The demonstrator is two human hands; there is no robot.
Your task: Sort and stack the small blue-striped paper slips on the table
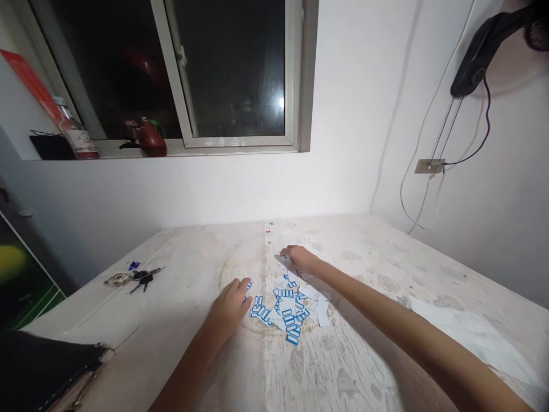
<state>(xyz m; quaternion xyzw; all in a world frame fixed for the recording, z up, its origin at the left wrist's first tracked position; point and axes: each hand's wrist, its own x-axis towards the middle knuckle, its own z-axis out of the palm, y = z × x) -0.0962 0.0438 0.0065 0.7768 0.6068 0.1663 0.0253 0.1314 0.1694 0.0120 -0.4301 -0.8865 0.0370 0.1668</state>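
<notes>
A loose pile of cut paper pieces (293,312), white with blue printed shapes, lies mid-table between my hands. My left hand (233,304) is at the pile's left side, its fingers curled on a small blue-and-white paper piece (249,288). Beyond the pile, my right hand (301,259) is closed, fingers pointing down over a white paper piece (285,262) at the far edge. Its fingertips are partly hidden, but they seem to grip that piece. Some pieces show their plain white backs (322,313), others the blue print.
Keys (143,277) lie on the worn whitish table (189,320) at left, with a black bag (51,369) at the near left corner. A white sheet (467,337) lies under my right forearm. A wall, window sill and bottle (79,137) stand behind; a black fan (476,57) hangs upper right.
</notes>
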